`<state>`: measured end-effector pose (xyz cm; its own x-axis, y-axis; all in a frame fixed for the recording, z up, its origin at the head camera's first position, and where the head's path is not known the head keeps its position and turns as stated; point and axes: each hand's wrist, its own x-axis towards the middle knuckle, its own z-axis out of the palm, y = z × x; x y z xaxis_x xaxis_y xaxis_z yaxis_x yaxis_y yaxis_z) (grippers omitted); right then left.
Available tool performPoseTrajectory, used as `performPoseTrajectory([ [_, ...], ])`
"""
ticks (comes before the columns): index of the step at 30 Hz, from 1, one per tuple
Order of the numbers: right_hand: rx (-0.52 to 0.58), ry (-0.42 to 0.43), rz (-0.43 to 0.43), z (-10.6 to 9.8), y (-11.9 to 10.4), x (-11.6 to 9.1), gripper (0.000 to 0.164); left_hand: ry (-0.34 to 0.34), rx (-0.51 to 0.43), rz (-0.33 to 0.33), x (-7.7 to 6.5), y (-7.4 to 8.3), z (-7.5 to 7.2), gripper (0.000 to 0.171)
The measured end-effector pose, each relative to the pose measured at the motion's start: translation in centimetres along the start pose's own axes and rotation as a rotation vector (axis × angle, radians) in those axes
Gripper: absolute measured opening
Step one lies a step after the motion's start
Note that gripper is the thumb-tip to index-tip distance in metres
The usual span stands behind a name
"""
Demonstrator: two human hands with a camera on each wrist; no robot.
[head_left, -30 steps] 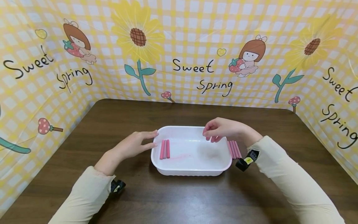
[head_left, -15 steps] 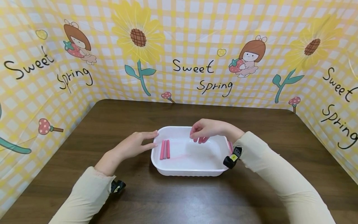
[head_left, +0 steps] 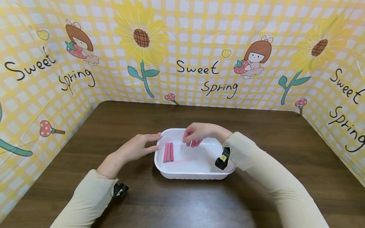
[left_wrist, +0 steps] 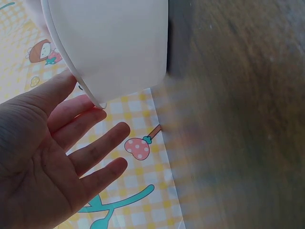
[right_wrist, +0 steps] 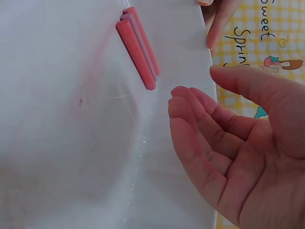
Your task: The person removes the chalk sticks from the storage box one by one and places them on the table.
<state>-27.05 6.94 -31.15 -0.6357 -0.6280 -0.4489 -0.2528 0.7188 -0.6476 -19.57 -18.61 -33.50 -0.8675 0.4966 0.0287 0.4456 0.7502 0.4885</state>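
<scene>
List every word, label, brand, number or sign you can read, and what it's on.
"Sweet Spring": left cloth panel.
"Sweet Spring": back cloth panel.
"Sweet Spring": right cloth panel.
"Sweet Spring", sideways, partly hidden: cloth in the right wrist view.
Too small to read: anything on the yellow labels of the black wrist devices.
None visible on the white tray or three sticks.

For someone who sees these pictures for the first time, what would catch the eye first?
Probably the yellow checked backdrop behind the brown table, with its sunflowers and lettering. Next, the white tray on the table, where three pinkish sticks lie side by side near the left end. The left hand touches the tray's left rim; the right hand hangs over it, holding nothing.
</scene>
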Motion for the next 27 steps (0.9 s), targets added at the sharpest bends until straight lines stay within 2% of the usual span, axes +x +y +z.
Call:
performPoseTrajectory([
  [21,-0.030,-0.053,0.041,2.1,-0.1,4.0,0.018,0.010,0.003,0.013,0.0,0.0,0.0,0.052],
  [27,0.000,-0.061,0.056,2.8,-0.1,4.7,0.020,0.016,0.000,0.023,0.0,0.0,0.0,0.051],
])
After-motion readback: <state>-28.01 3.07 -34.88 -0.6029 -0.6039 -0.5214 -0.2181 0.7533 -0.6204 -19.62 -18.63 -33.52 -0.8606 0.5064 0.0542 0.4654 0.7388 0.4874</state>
